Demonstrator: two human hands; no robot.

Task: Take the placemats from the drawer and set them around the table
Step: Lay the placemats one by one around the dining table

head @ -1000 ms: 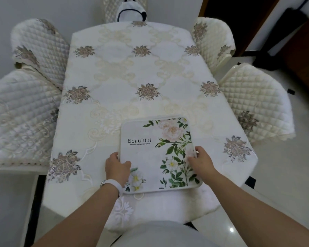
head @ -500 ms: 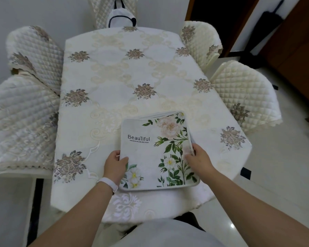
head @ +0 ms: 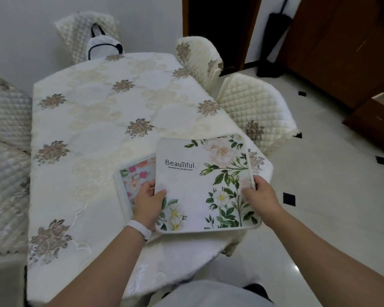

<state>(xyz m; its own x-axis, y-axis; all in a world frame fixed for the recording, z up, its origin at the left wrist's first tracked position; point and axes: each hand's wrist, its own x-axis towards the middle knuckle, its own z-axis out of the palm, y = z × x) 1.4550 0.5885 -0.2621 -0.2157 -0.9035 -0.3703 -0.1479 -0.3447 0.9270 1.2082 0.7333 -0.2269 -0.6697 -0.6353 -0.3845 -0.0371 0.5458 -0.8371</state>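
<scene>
**Two hands held a "Beautiful" placemat above a second mat**

The top placemat (head: 205,185) was white with green leaves and pale flowers, and carried the word "BeauTiful" in dark letters. A smaller line beneath it appeared to read "THE MOOD WILL BE VERY GOOD".

Two placemats could be counted. The second placemat (head: 134,180), patterned with pink flowers, lay on the counter (head: 87,129) and showed only beyond the left fingers, partly covered by the top one.

The left hand (head: 148,204), with a white band at the wrist, clamped the top mat's left edge: thumb on its face, the other fingers (head: 148,186) curled under. The right hand (head: 262,199) pinched the right edge the same way, thumb on top. The mat spanned the space between both sets of fingers, over the counter's near right corner.

Five quilted chairs (head: 255,107) stood around the counter.
</scene>
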